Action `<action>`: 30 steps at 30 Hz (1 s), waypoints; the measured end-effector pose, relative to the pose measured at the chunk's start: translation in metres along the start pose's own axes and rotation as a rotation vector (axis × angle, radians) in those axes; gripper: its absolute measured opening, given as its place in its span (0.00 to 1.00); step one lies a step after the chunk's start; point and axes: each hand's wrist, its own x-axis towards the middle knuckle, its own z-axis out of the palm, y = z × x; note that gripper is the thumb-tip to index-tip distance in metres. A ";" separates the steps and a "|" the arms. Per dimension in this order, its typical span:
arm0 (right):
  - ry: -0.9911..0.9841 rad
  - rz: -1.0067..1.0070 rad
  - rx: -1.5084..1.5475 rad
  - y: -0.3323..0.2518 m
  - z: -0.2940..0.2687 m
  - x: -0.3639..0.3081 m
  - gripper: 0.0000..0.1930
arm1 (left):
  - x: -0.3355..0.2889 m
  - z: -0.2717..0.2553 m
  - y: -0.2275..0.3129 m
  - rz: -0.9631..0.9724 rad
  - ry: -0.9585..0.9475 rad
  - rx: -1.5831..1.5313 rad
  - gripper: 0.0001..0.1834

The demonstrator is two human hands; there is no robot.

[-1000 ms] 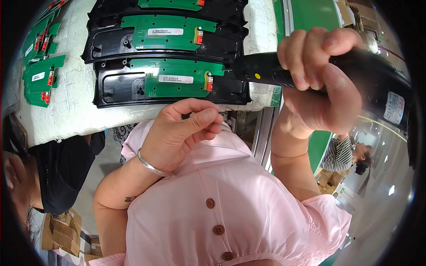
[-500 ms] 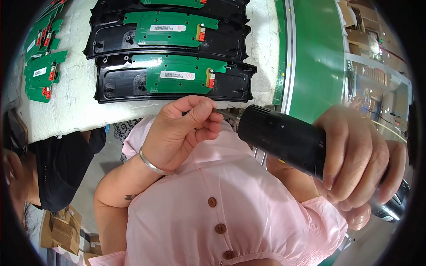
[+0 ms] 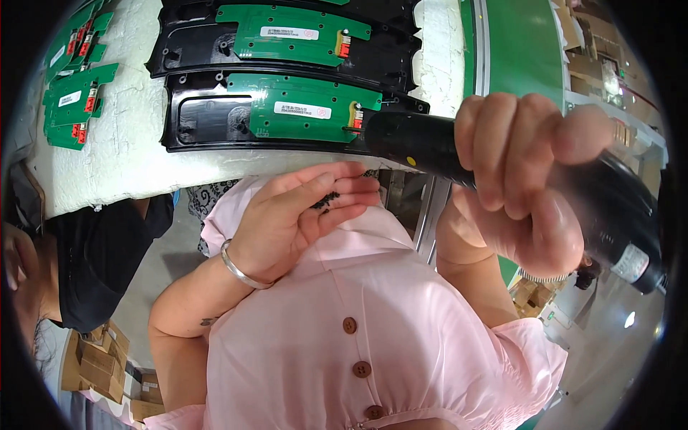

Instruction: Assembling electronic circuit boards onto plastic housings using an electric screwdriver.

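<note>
My right hand (image 3: 512,158) is wrapped round a black electric screwdriver (image 3: 423,140). Its nose overlaps the right part of the nearest black plastic panel (image 3: 190,135), close to the red connector (image 3: 357,119) on that panel's green circuit board (image 3: 283,125). Where exactly the bit touches is too small to tell. My left hand (image 3: 283,211) is palm up below the panel's front edge, its fingers loosely cupped around several tiny black screws (image 3: 326,201). A silver bangle (image 3: 240,269) circles the left wrist.
More black panels with green boards (image 3: 301,36) lie in a row behind, on a white padded surface (image 3: 129,172). Loose green boards (image 3: 72,100) are stacked at the left. Another person in black (image 3: 100,265) sits at the left. Cardboard boxes (image 3: 100,365) stand at lower left.
The screwdriver has moved left and up from beside my left fingers to the nearest panel. My left hand has gone from a pinch at the bit to a cupped palm, showing the screws.
</note>
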 end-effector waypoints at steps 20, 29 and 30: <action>-0.214 0.115 -0.167 -0.025 0.009 0.023 0.16 | -0.005 -0.013 0.004 0.096 0.022 -0.112 0.09; -0.157 0.216 0.071 -0.056 0.017 0.019 0.14 | 0.000 -0.014 0.001 0.130 -0.098 -0.217 0.10; -0.147 0.219 0.067 -0.054 0.019 0.019 0.14 | 0.000 -0.015 0.000 0.121 -0.097 -0.234 0.10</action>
